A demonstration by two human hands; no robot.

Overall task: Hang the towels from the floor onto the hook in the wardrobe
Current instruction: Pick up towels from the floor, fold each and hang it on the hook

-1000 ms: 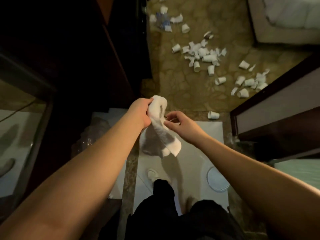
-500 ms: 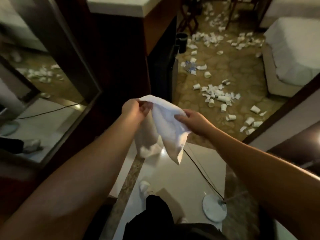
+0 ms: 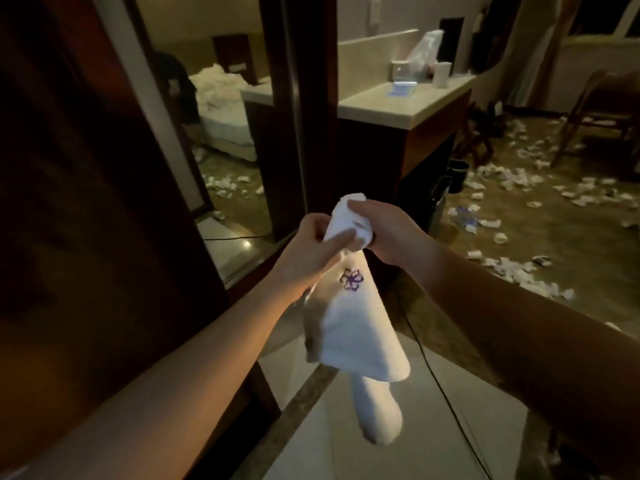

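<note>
A white towel (image 3: 353, 327) with a small purple flower mark hangs in front of me. My left hand (image 3: 308, 247) grips its bunched top from the left. My right hand (image 3: 388, 230) grips the same bunch from the right, fingers curled over the cloth. The rest of the towel dangles down above the pale tiled floor. The dark wooden wardrobe (image 3: 86, 202) stands close on my left, with a mirror panel (image 3: 221, 133) on it. No hook shows in this view.
A counter (image 3: 408, 105) with a cup, a box and a plastic bag stands ahead. Several crushed paper cups litter the carpet (image 3: 519, 216) to the right. A black cable (image 3: 436, 375) runs over the tiles. A wooden chair (image 3: 595, 109) stands far right.
My head has lifted from the floor toward the wardrobe and counter. Both hands have come together and bunched the towel's top, which was spread between them before.
</note>
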